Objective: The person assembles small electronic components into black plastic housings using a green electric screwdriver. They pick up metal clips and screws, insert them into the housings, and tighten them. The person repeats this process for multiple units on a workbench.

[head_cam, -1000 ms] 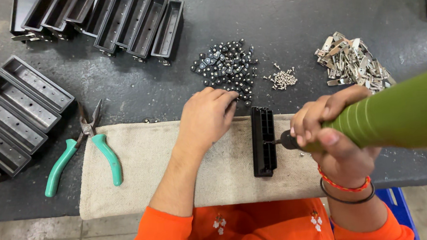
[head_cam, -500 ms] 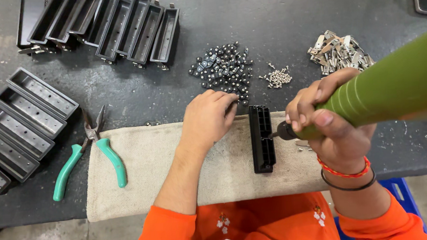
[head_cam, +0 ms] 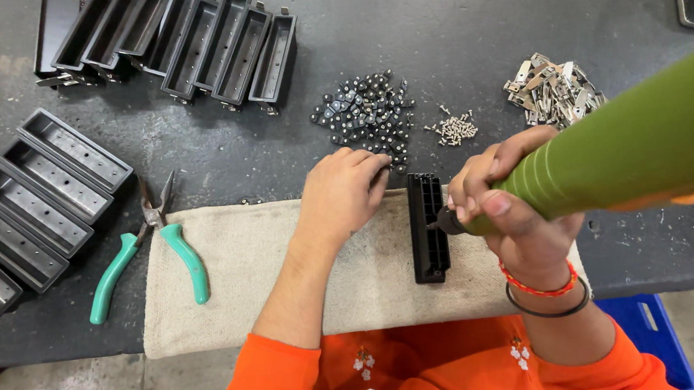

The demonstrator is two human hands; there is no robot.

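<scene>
- I am seeing the beige cloth (head_cam: 241, 277) lying along the near edge of the dark surface (head_cam: 464, 26), with the narrow black plastic part (head_cam: 429, 229) resting on it, long side running near to far.
- I am watching the right hand (head_cam: 519, 211) gripping the green power screwdriver (head_cam: 618, 160), its fingers wrapped tightly around the barrel; the tip is touching the right side of the black part.
- I am noting the left hand (head_cam: 343, 195) lying palm down on the cloth just left of the part, fingers close together and reaching toward the pile of small dark caps (head_cam: 367, 112); I cannot tell whether they are pinching one.
- I am finding green-handled pliers (head_cam: 150, 242) sitting at the cloth's left end.
- I am seeing black trays (head_cam: 39, 193) lined up by the left edge.
- Farther off, small screws (head_cam: 453, 128) and metal clips (head_cam: 553, 88) are lying toward the right, and more black trays (head_cam: 192, 42) are standing along the far edge.
</scene>
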